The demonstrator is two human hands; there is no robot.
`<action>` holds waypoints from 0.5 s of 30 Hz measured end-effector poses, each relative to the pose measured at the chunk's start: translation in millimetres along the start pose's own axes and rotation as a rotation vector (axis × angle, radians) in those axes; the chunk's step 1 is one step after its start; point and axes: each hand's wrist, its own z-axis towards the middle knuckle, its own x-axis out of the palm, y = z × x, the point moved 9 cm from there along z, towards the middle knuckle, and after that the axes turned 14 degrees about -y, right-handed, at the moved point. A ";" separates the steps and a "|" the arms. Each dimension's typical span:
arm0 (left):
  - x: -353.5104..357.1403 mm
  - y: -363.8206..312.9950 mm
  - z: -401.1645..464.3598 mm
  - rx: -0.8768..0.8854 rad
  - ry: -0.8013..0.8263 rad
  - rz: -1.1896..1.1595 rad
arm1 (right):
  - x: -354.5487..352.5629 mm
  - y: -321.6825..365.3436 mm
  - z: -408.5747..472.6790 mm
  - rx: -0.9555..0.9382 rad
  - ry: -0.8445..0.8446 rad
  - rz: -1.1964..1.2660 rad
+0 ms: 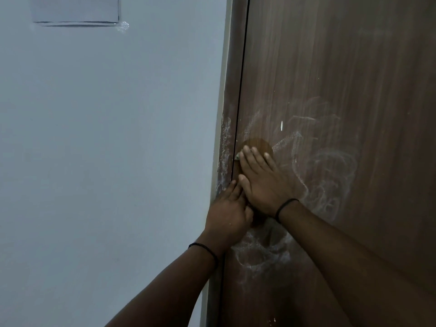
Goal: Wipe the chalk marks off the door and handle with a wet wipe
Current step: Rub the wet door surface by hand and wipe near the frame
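Door (342, 79): brown wood grain, shut against its frame (232, 90); pale wall (106, 126) to the left.
Chalk marks (330, 175): white scribbles and loops right of the hands, a smeared ring lower down below the wrists, more streaks along the frame edge.
Clean patch (258, 145): a darker rounded spot just above the right fingertips.
Right hand (262, 182): flat on the door, fingers (253, 156) stretched out and pressed down; a small pale scrap, likely the wet wipe (237, 157), peeks out at the fingertips by the door edge.
Left hand (227, 212): at the door edge, fingers curled; what they hold I cannot tell.
Handle: hidden beneath the hands.
Wrists: a dark band (285, 206) on each.
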 end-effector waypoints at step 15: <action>-5.4 -7.7 14.6 0.092 -0.065 -0.005 | -7.9 -5.4 8.0 -0.003 -0.026 -0.009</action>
